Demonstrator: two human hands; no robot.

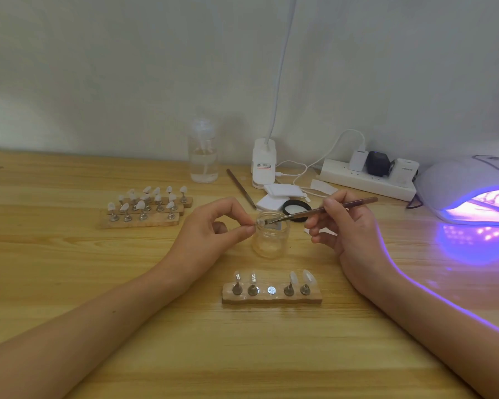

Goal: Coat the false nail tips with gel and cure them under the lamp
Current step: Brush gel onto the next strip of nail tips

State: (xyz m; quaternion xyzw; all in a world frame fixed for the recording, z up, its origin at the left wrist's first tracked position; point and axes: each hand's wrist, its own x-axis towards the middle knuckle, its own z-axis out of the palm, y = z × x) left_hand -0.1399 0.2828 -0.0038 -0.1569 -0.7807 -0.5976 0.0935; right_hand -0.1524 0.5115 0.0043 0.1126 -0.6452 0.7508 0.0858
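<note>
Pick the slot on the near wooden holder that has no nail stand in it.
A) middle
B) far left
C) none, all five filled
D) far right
A: on the near wooden holder the middle slot shows only a bare metal disc, with two stands on each side; the left hand holds one nail tip, the right hand holds the brush.

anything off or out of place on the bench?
Nothing spilled or damaged. Only oddity: the near holder has a bare middle slot, the other four occupied. Its piece is likely the tip the left hand pinches over the open jar while the right hand holds the brush to it. The lid lies behind the jar.
</note>
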